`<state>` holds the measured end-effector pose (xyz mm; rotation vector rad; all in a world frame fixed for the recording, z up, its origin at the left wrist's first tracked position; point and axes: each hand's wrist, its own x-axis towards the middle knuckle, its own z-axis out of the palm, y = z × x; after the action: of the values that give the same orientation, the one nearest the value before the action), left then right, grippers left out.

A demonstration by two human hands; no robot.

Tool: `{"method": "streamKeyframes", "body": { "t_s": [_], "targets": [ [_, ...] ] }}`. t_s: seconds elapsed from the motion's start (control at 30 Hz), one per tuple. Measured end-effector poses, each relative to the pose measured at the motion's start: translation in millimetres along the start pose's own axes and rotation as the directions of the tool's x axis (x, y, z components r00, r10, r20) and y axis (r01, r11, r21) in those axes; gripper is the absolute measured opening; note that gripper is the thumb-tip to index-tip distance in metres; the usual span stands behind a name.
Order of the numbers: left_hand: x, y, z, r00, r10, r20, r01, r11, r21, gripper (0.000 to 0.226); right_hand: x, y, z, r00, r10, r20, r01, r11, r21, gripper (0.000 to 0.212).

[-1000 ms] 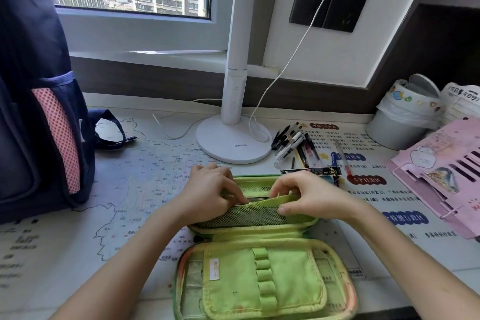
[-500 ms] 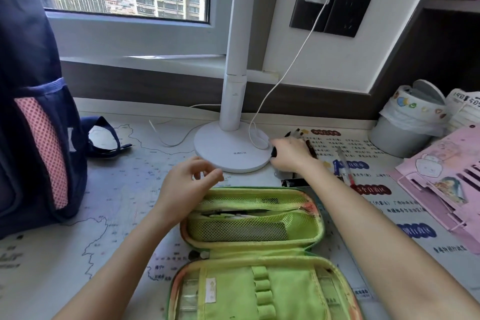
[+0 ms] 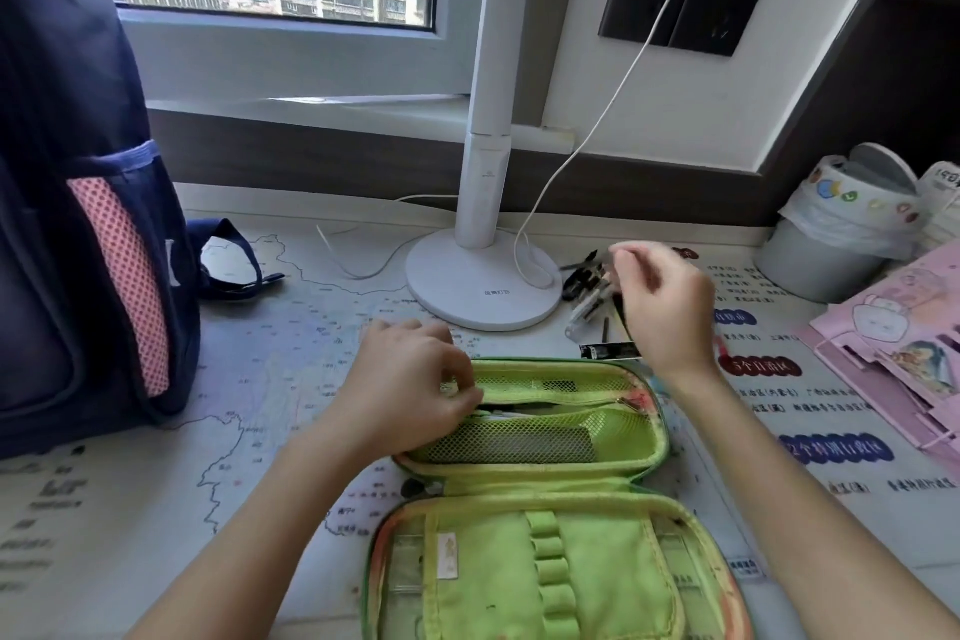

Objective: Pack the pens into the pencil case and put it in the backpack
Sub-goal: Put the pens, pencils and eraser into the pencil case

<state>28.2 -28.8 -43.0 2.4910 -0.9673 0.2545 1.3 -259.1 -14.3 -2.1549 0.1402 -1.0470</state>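
Observation:
The green pencil case (image 3: pixel 545 444) lies open on the desk, its lid (image 3: pixel 545 577) folded toward me. My left hand (image 3: pixel 410 379) pinches the upper edge of the mesh pocket at the case's left end. My right hand (image 3: pixel 665 307), blurred, hovers above the pile of pens (image 3: pixel 584 283) beside the lamp base, fingers curled; a dark pen seems to hang under its palm. The dark blue backpack (image 3: pixel 78 224) stands upright at the left edge of the desk.
A white lamp base (image 3: pixel 467 291) with a charging cable (image 3: pixel 571 156) stands just behind the case. A small black box (image 3: pixel 610 351) lies by the pens. A lined bin (image 3: pixel 831 244) and a pink folder (image 3: pixel 893 343) sit at the right.
My right hand left the case, reached the pens, and has now lifted above them. My left hand let go, then gripped the mesh pocket's edge again.

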Motion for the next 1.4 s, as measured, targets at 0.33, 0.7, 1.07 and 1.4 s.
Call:
{"method": "streamKeyframes", "body": {
  "t_s": [0.33,0.7,1.07,1.4],
  "targets": [
    [-5.1,-2.0,-2.1,0.975,-0.083,0.205,0.012,0.945,0.327,0.049,-50.7,-10.2,-31.8,0.756,0.410,0.510,-0.514,0.855,0.074,0.016],
    [-1.5,-3.0,-13.0,0.972,-0.108,0.208,0.082,0.988,0.129,0.051,-49.9,-4.5,-16.5,0.707,0.443,0.552,-0.558,0.829,0.050,0.016],
    [-1.3,1.7,-16.6,0.973,0.002,0.230,0.047,0.978,-0.205,0.029,-51.5,-14.6,5.1,0.596,0.154,0.788,0.163,0.938,-0.307,0.039],
    [-0.4,-1.7,-10.2,0.966,-0.024,0.259,0.096,0.958,-0.272,0.008,-13.0,29.7,-13.2,0.944,0.243,0.222,-0.079,0.822,-0.564,0.021]
  ]
}}
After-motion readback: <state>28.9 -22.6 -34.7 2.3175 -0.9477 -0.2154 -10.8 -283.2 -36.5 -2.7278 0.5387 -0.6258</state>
